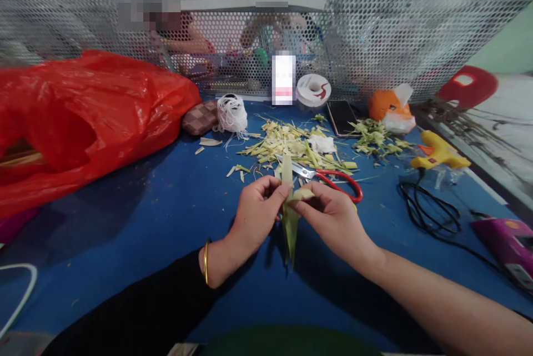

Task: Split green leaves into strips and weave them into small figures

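Pinched between the thumb and fingers of my left hand point(260, 206) is a pale green leaf strip point(290, 236), held upright above the blue table with its pointed ends hanging down. My right hand point(335, 217) is closed on a curled part of the same strip, to the right of the left thumb. Just beyond the hands lie red-handled scissors point(339, 181), their blades pointing left toward the strip. Behind them spreads a heap of cut leaf scraps point(281, 142) with a crumpled white tissue point(322, 144) on it.
A red plastic bag point(137, 100) fills the left side. White string point(232, 113), a ribbon spool point(313, 89) and a dark phone point(343, 117) line the back before a perforated metal screen point(353, 28). At right lie a yellow glue gun point(441, 153) and its black cable point(428, 209). People sit behind the screen.
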A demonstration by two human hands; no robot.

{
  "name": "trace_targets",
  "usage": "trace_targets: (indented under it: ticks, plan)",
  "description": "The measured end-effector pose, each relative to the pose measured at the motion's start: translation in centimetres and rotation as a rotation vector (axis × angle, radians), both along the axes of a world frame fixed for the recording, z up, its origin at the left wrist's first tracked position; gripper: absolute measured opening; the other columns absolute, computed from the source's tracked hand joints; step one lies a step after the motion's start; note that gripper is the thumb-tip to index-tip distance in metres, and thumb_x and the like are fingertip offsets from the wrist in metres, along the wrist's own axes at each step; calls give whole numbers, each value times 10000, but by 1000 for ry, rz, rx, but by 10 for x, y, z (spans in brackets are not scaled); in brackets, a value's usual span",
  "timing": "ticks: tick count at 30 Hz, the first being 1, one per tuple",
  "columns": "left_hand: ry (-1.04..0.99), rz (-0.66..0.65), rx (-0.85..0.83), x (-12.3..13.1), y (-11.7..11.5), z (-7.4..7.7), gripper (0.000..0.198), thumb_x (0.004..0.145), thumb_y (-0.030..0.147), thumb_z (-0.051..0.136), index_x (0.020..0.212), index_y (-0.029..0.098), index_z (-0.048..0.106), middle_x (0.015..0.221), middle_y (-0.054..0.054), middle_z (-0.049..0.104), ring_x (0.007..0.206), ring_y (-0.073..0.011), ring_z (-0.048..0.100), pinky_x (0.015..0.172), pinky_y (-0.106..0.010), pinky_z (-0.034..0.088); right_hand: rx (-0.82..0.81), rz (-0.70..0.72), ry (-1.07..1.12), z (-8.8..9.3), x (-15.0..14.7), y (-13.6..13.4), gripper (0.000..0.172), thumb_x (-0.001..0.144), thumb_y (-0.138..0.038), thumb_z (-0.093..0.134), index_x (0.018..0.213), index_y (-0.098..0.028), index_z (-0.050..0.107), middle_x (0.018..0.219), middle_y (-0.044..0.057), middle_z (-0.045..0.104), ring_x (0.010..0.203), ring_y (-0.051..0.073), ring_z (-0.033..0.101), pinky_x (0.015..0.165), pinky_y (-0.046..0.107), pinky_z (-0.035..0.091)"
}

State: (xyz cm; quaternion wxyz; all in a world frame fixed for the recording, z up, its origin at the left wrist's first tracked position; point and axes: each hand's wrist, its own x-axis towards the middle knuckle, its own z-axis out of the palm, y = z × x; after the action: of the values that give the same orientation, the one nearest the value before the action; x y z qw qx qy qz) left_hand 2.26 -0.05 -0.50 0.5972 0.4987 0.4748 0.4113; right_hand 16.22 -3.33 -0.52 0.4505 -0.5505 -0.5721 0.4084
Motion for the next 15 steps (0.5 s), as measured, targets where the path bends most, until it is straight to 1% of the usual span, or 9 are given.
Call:
trace_targets:
  ticks: [3, 6, 9, 12, 13, 15]
  plan:
    - [1, -35, -7, 1, -1, 1, 228, 762, 353, 641, 662, 160, 574, 547, 55, 505, 453, -70, 427, 421, -179, 375, 10, -33, 30, 0, 1, 0, 176, 795, -277, 623, 667, -184, 544, 611, -26, 543, 567, 109, 479, 516, 225, 395]
    - [8, -27, 2, 1, -1, 2, 225, 768, 333, 633, 641, 159, 567, 519, 61, 494, 434, -63, 414, 420, -174, 362, 55, -46, -31, 0, 2, -1, 174, 795, -264, 632, 665, -181, 551, 612, -25, 540, 558, 108, 472, 513, 229, 387]
    - [1, -13, -16, 1, -1, 2, 221, 763, 333, 642, 648, 162, 562, 517, 63, 500, 430, -66, 421, 417, -177, 373, 177, -40, -117, 2, 3, -3, 139, 811, -206, 610, 678, -178, 581, 631, -19, 561, 573, 108, 492, 539, 232, 399]
    - [-13, 4, -36, 1, 0, 2, 239, 758, 341, 657, 639, 164, 549, 506, 66, 495, 425, -65, 421, 412, -175, 378, 293, 0, -140, 5, 3, -5, 122, 821, -173, 595, 700, -182, 602, 650, -20, 580, 582, 104, 509, 559, 227, 413]
    - [-15, 12, -36, 1, 0, 2, 242, 756, 342, 661, 636, 163, 548, 503, 67, 495, 423, -64, 421, 410, -173, 376, 298, 2, -136, 6, 2, -5, 111, 818, -170, 596, 708, -184, 605, 653, -21, 584, 581, 103, 511, 560, 225, 416]
    - [-17, 32, -28, 1, 0, 3, 239, 754, 343, 665, 642, 161, 556, 508, 64, 503, 426, -64, 426, 406, -169, 370, 228, -7, -112, 6, 1, -4, 75, 794, -159, 603, 723, -185, 606, 654, -23, 592, 577, 104, 515, 555, 223, 421]
